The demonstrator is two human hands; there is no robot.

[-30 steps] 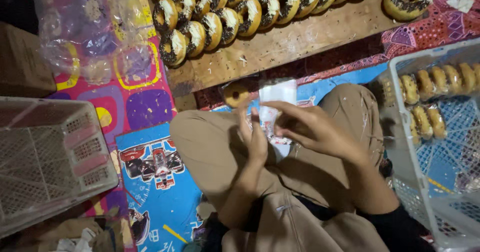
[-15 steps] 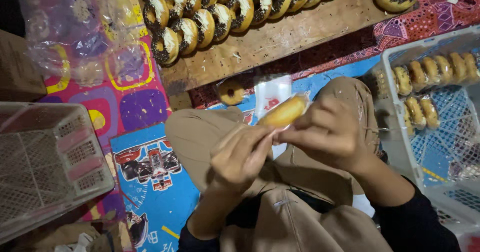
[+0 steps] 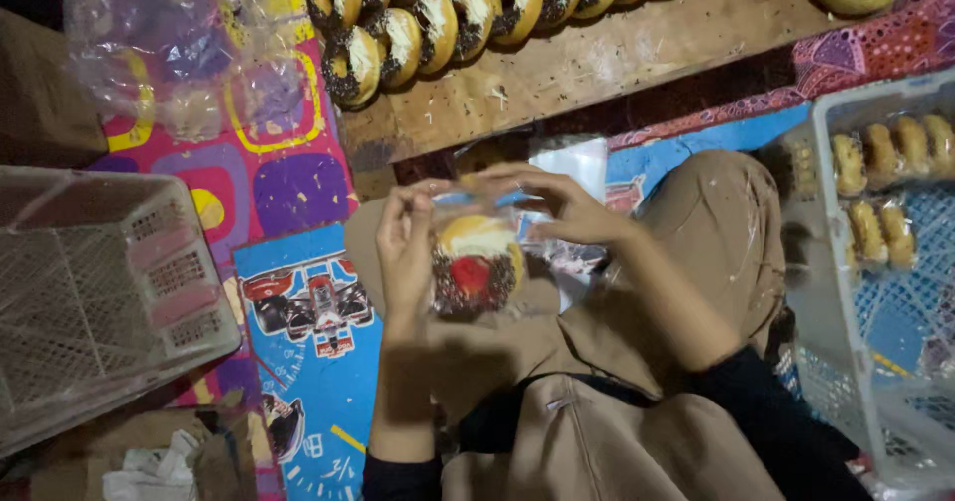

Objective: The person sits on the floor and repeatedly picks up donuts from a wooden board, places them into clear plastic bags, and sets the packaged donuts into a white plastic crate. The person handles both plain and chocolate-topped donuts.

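My left hand (image 3: 406, 252) and right hand (image 3: 557, 202) pinch the top edge of a clear plastic bag (image 3: 477, 262), fingers closed narrow on the film, over my lap at centre. The doughnut (image 3: 476, 267) inside looks light, soft and easily smeared, so I judge the slippery film's edges the safest hold. At 12 o'clock, a wooden board (image 3: 597, 63) carries more doughnuts; crates stand at 3 and 9.

The doughnut (image 3: 476, 262), bare in the right hand (image 3: 557, 207) half a second ago, now sits inside a clear bag (image 3: 497, 232) held by both hands.
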